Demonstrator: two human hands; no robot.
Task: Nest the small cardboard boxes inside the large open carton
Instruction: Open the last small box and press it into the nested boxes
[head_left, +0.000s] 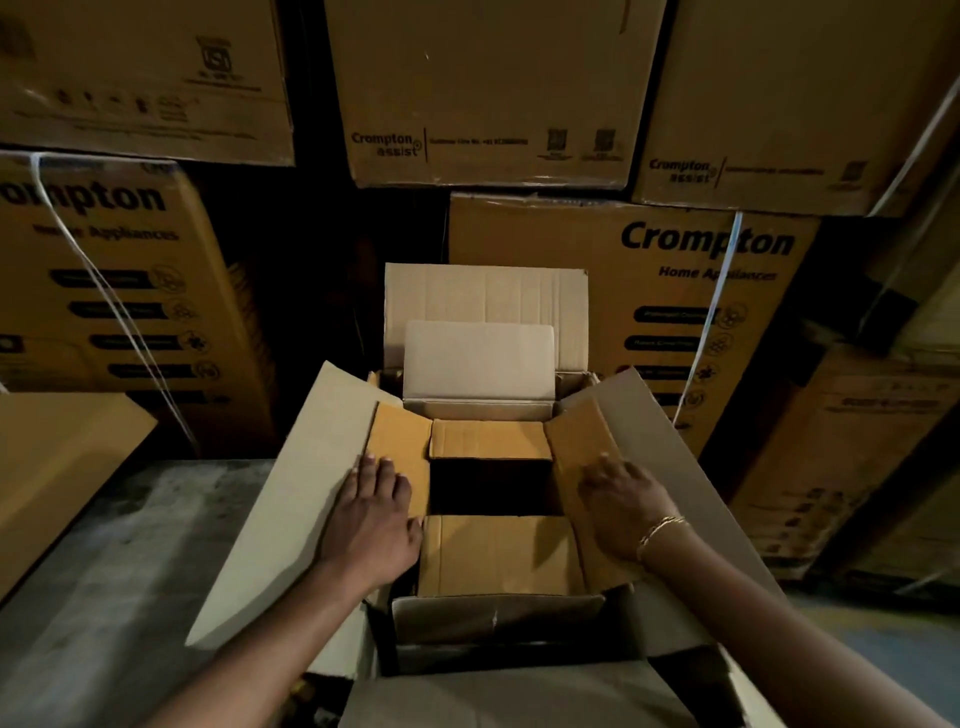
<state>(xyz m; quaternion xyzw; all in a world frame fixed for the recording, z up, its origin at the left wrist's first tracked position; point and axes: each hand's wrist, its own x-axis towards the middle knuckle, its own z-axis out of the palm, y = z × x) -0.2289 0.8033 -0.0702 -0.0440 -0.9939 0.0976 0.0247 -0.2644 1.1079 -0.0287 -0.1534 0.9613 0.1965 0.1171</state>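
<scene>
One box (498, 551) nested in carton (275, 519). Left hand (374, 514) and right hand (623, 504) press its open flaps, fingers straight; flaps not yet shut.

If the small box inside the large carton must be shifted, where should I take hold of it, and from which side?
Likely from above, through the dark opening: hook under the free edges of its left flap and right flap, where the left hand and right hand lie flat. Its walls are hidden inside the large carton, so a side grip looks blocked.
</scene>
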